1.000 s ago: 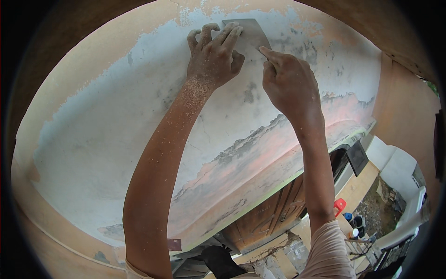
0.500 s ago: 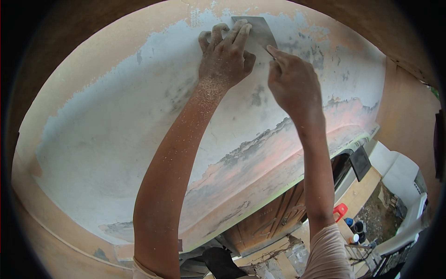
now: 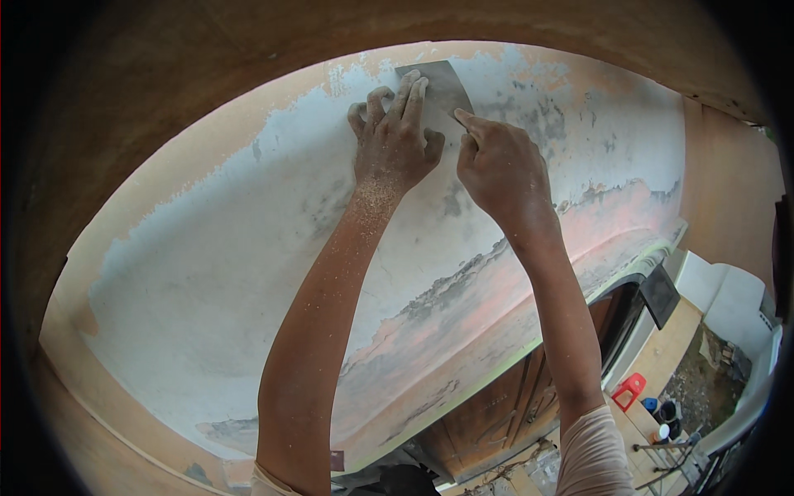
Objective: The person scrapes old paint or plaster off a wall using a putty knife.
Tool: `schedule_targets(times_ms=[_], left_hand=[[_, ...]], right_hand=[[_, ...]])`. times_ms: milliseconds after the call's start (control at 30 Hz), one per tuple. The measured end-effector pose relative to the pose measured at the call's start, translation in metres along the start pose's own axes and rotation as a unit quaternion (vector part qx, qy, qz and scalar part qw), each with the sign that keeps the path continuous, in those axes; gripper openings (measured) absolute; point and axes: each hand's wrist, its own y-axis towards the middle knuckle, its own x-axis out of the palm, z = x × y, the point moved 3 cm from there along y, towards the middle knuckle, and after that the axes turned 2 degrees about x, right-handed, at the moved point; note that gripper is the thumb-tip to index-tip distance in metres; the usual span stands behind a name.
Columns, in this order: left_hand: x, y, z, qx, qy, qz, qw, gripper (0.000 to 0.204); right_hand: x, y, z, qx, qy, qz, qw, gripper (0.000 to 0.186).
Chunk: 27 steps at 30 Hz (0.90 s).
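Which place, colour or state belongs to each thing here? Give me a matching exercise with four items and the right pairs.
Things
1. Left hand
2. Right hand
3. Scraper
4. Door

Places, colours or states
A. Brown, low in the view
B. Curled closed at the lower end of the grey blade
C. Flat and grey, against the whitish wall patch
D. Partly open, touching the grey blade from the left

Pairs: 1-D, 2-B, 3-C, 4-A

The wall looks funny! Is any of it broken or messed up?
Yes. The wall has a rough grey strip, jagged and flaky-looking beside the smoother white area. Along the upper left, the peach coating ends raggedly, as if worn or scraped away. Pale specks also dot the left wrist.
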Motion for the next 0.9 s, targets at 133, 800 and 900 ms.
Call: schedule_targets(times_ms=[133, 800, 900], left_hand=[[0.003, -0.003, -0.002, 0.008, 0.015, -0.029, 0.999, 0.072], [0.004, -0.002, 0.003, 0.026, 0.016, -0.057, 0.998, 0.076], [0.007, 0.0, 0.006, 0.028, 0.013, -0.076, 0.997, 0.08]], right_hand=[[-0.006, 0.002, 0.0, 0.011, 0.006, -0.019, 1.0, 0.029], [-0.005, 0.005, 0.015, 0.01, 0.003, -0.01, 1.0, 0.028], [-0.007, 0.006, 0.018, 0.003, 0.015, -0.009, 1.0, 0.027]])
